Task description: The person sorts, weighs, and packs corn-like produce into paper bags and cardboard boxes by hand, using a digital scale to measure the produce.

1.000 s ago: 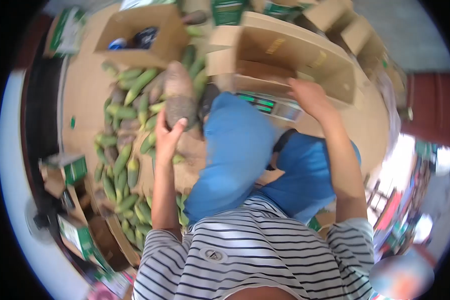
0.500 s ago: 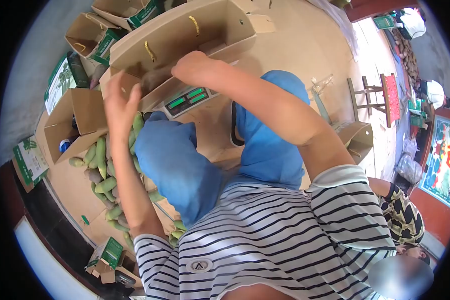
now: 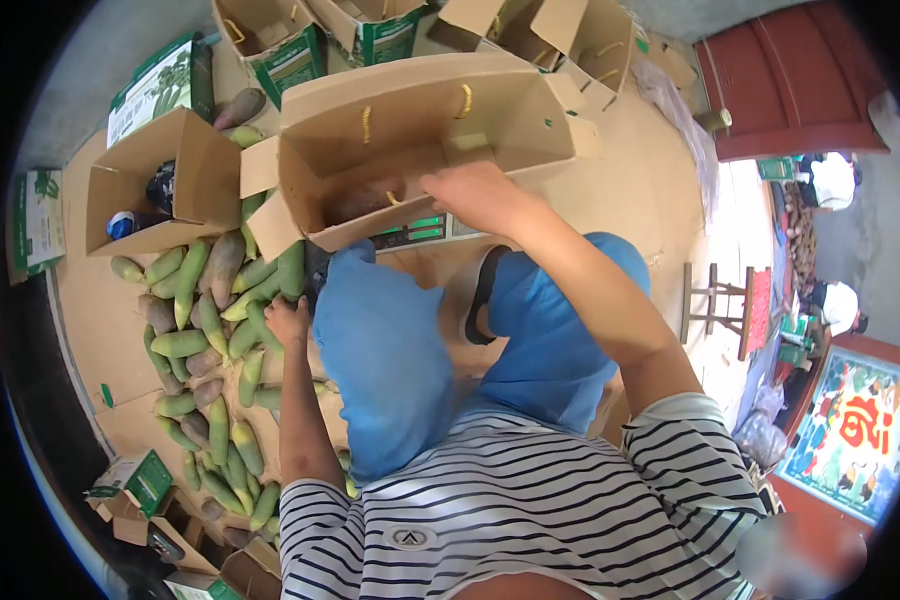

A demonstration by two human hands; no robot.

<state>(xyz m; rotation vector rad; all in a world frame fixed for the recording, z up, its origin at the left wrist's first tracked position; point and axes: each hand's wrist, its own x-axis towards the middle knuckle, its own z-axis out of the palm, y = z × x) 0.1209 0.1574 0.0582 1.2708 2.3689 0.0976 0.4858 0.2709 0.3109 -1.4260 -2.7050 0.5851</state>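
A long open cardboard box [image 3: 420, 90] with yellow rope handles stands in front of my knees. Its near wall is pinched by my right hand [image 3: 480, 195], whose fingers curl over the edge. Inside lies a dull reddish radish [image 3: 355, 203]. Down at the left, my left hand [image 3: 288, 320] has its fingers closed around the lower end of a green radish [image 3: 291, 270], at the edge of a pile of green and purplish radishes [image 3: 180, 343]. Partly hidden beneath the box's near side is a scale with a lit green display [image 3: 425, 230].
A smaller open box [image 3: 210, 160] holding dark and blue items sits left of the long box. Several more cartons [image 3: 290, 60] line the back. A wooden stool [image 3: 720, 310] is at the right, and a clear plastic sheet [image 3: 680, 120] lies at the back right.
My left hand has come down from beside the box onto a green radish. My right hand now grips the box's near wall. The view has shifted, showing more of the radish pile.
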